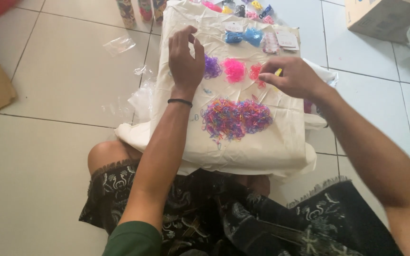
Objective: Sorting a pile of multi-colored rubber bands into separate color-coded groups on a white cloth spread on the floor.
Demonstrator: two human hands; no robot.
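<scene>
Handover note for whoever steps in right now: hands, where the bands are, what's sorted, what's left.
Left hand: open, fingers spread, resting on the cream cloth beside the purple pile.
Right hand: pinching a small yellow band next to the red pile.
Sorted so far: purple, pink pile, red, and blue piles further up.
Left: the large mixed heap of small bands, centre of the cloth. No yellow pile is clearly visible.
</scene>
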